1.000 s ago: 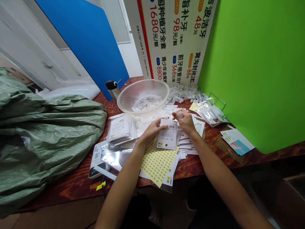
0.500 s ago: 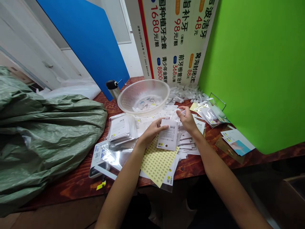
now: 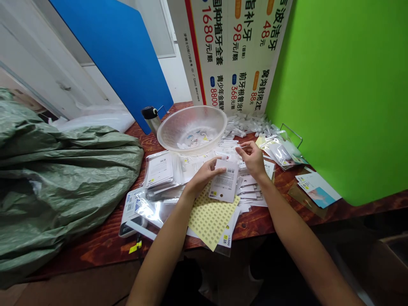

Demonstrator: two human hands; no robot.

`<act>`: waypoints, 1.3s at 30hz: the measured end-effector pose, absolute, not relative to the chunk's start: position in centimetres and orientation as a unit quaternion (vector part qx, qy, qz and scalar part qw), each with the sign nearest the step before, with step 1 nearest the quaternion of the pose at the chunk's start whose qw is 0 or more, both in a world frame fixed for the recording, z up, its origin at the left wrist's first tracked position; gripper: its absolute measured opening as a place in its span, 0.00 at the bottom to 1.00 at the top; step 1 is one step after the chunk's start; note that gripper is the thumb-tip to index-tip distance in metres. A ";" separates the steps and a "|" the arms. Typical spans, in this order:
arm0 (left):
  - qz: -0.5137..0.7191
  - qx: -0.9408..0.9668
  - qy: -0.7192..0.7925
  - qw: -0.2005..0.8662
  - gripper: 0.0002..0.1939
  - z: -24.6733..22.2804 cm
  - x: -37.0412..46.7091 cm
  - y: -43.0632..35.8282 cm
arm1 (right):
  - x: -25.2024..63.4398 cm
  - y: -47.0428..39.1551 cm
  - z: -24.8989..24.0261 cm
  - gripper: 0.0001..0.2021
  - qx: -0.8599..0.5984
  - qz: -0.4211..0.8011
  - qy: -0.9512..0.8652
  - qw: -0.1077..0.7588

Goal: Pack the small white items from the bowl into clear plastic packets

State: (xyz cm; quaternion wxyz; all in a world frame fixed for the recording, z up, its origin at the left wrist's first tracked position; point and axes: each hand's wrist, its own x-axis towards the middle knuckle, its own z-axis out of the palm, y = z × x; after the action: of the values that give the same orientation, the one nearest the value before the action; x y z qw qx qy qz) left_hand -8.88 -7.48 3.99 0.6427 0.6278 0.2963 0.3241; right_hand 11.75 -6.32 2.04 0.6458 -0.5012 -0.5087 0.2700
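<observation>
My left hand (image 3: 204, 175) grips a white printed card (image 3: 224, 182) by its upper left edge, thumb laid across the front. Up and to the right of the card, my right hand (image 3: 253, 160) is closed in a pinch; whatever thin, pale thing is between its fingertips is too small to make out. Beneath the card lies a yellow sheet of small round stickers (image 3: 212, 219), partly covering another white card. More white cards (image 3: 250, 189) are fanned out below my right hand. A stack of bagged cards (image 3: 161, 170) sits left of my left hand.
Behind the hands stands a translucent plastic basin (image 3: 164, 136) with small items inside. Clear plastic tubes (image 3: 245, 123) are heaped beside it. A thermos (image 3: 151, 119), bagged packs (image 3: 282, 151) and blue-white cards (image 3: 318, 193) lie around. Green (image 3: 344, 93) and blue (image 3: 117, 55) panels flank the table.
The card in my left hand has tilted slightly and shifted a little downward. My right hand has turned a little, still pinching, close to the same spot.
</observation>
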 end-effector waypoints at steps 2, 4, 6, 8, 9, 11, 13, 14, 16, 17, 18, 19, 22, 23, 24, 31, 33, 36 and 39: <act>0.329 0.629 0.296 0.639 0.30 4.0 -8.9 -7.5 | 11.6 -6.4 2.1 0.21 -0.503 0.265 -0.497 0.655; 0.336 0.628 0.299 0.636 0.30 4.1 -8.9 -7.6 | 11.4 -6.4 2.1 0.21 -0.510 0.258 -0.479 0.666; 0.333 0.628 0.298 0.637 0.31 4.1 -8.9 -7.6 | 11.3 -6.5 2.2 0.20 -0.515 0.256 -0.467 0.672; 0.326 0.631 0.295 0.639 0.31 4.1 -8.9 -7.6 | 11.1 -6.6 2.4 0.20 -0.517 0.260 -0.464 0.671; 0.325 0.633 0.294 0.638 0.31 4.1 -8.9 -7.6 | 11.1 -6.7 2.5 0.20 -0.518 0.262 -0.466 0.668; 0.327 0.634 0.293 0.636 0.31 4.0 -8.9 -7.6 | 10.9 -7.0 2.7 0.19 -0.518 0.260 -0.473 0.664; 0.330 0.633 0.293 0.636 0.31 4.0 -8.8 -7.6 | 10.8 -7.1 2.8 0.18 -0.514 0.248 -0.482 0.665; 0.330 0.633 0.293 0.636 0.31 4.1 -8.8 -7.7 | 10.8 -7.1 2.8 0.17 -0.513 0.240 -0.483 0.668; 0.327 0.633 0.292 0.637 0.31 4.1 -8.8 -7.7 | 10.7 -7.1 2.7 0.17 -0.515 0.226 -0.473 0.678; 0.324 0.634 0.291 0.638 0.30 4.2 -8.8 -7.7 | 10.7 -7.0 2.6 0.18 -0.518 0.222 -0.466 0.682; 0.322 0.636 0.290 0.639 0.30 4.2 -8.8 -7.8 | 10.7 -6.9 2.5 0.18 -0.520 0.222 -0.460 0.685; 0.321 0.637 0.287 0.639 0.30 4.2 -8.8 -7.8 | 10.7 -6.9 2.4 0.19 -0.521 0.224 -0.456 0.686; 0.324 0.638 0.287 0.637 0.27 4.3 -8.8 -7.8 | 10.8 -6.8 2.2 0.18 -0.514 0.236 -0.472 0.675; 0.326 0.638 0.290 0.634 0.26 4.3 -8.8 -7.8 | 10.8 -6.8 2.2 0.17 -0.514 0.238 -0.487 0.665; 0.329 0.639 0.293 0.631 0.25 4.3 -8.8 -7.7 | 10.8 -6.8 2.2 0.17 -0.514 0.238 -0.505 0.651; 0.361 0.631 0.324 0.606 0.28 4.0 -8.7 -7.4 | 10.6 -7.2 2.6 0.22 -0.467 0.233 -0.593 0.613; 0.369 0.630 0.332 0.598 0.31 3.9 -8.7 -7.3 | 10.5 -7.3 2.6 0.24 -0.466 0.238 -0.603 0.602; 0.368 0.629 0.338 0.596 0.32 3.9 -8.7 -7.3 | 10.4 -7.3 2.7 0.24 -0.461 0.224 -0.616 0.598; 0.372 0.623 0.337 0.600 0.31 4.0 -8.7 -7.3 | 10.4 -7.5 2.9 0.21 -0.444 0.211 -0.634 0.597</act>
State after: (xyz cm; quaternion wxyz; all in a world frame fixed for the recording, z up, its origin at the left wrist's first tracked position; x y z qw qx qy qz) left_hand -8.74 -7.34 3.96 0.6000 0.6232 0.3365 0.3720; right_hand 10.36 -7.47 2.95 0.5974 -0.4437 -0.6338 0.2110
